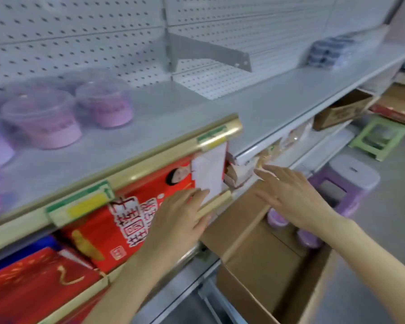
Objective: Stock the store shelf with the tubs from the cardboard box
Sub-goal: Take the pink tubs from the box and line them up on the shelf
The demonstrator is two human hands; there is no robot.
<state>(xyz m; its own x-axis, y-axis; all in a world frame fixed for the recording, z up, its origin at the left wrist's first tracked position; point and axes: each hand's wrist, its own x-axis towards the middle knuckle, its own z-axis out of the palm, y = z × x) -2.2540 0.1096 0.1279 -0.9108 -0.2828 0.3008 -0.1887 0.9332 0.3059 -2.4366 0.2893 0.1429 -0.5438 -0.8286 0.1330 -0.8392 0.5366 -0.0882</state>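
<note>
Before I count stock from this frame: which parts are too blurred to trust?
Head view: the pink tubs on the shelf at left are smeared by motion blur; the wrapped stack far right is soft; wide-angle bending curves the shelf edge; both hands and the cardboard box read sharper.

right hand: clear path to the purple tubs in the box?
Probably yes. The empty right hand hovers open over the open cardboard box, right above the purple round tubs standing inside. The flaps are folded aside; nothing covers the tubs.
</note>
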